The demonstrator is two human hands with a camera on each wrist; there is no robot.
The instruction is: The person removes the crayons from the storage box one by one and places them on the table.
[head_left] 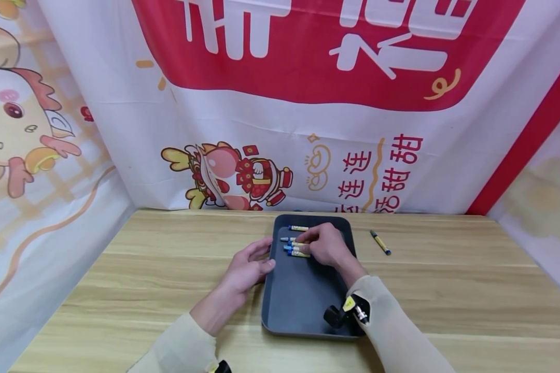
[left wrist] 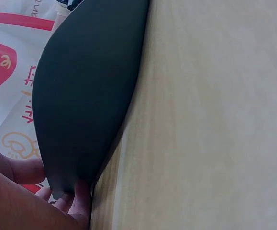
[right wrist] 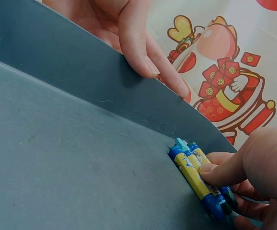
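Note:
A dark grey tray lies lengthwise on the table. My left hand holds its left wall, the thumb over the rim and other fingers against the outer side, as the left wrist view shows. Several crayons in yellow and blue wrappers lie side by side in the far part of the tray. Over them is my right hand, its thumb and fingers pinching a crayon in the group; the fingers partly hide it. A separate crayon lies near the tray's far end.
Another crayon, dark-tipped, lies on the wooden table to the right of the tray. A printed cloth hangs behind the table's back edge, and cloth also hangs at both sides.

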